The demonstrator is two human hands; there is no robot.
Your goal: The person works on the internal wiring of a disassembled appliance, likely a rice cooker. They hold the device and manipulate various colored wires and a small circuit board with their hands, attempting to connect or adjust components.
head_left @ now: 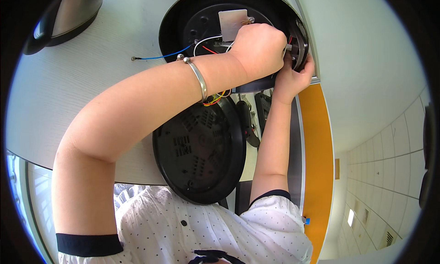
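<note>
Evidently, one black round shell [206,23] was set on the far part of the counter [87,76], its wired hollow exposed, and the work was judged to be centred on the side fitting [300,41] at its right-hand wall. Left hand [262,45]: curled into a fist just beside that fitting; a short pale piece [289,47] was seen at its edge, but whether anything was clamped inside the fist could not be told. Right hand [294,79]: closed on the shell's rim beneath the fitting. Also listed: one metal plate [231,24], inside the shell; one blue wire [161,57], its free end laid out over the counter; one bundle of coloured wires [217,98], below the left forearm; one vented black cover [213,158], placed nearer the person's body. For sound handling, the rim was best braced firmly by the right hand, since the shell could have been rocked by force from the left. Small, measured movements were advised, part of the fitting being hidden by the left fist. Slack wires were best guided clear of the steel bracelet [200,81], on which a lead could have been snagged.
</note>
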